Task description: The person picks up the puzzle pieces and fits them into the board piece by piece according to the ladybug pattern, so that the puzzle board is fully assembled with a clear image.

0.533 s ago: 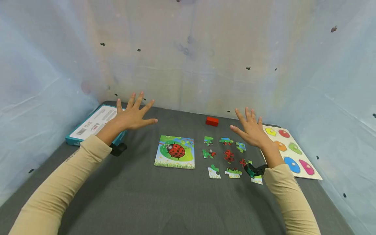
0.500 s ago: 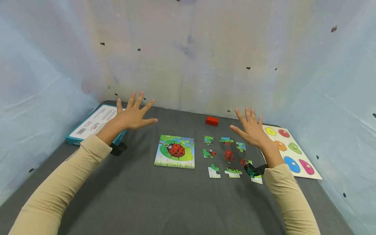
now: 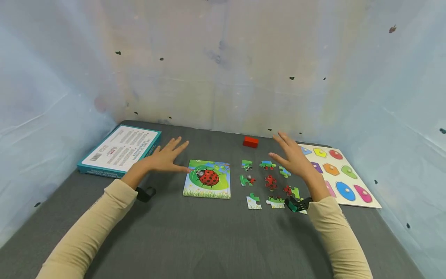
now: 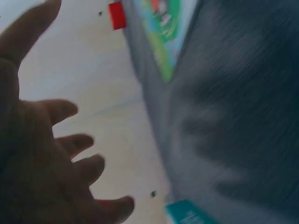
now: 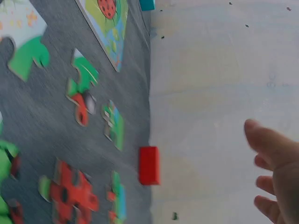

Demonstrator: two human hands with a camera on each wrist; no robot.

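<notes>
"Box (image 3: 118, 149) at the desk's (image 3: 209, 240) far left corner, board (image 3: 339, 178) by its right edge. Grip?"

"Left hand (image 3: 163, 158), right hand (image 3: 293, 157): fingers outstretched, holding nothing. Picture (image 3: 209, 179) lies mid-desk, puzzle pieces (image 3: 271, 183) toward the board."

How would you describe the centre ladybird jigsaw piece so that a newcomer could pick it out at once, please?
On the dark grey table, just right of the square ladybird picture, loose jigsaw pieces lie in three rows. The centre piece is mostly red with black spots; its neighbours show more green or blue.
</notes>
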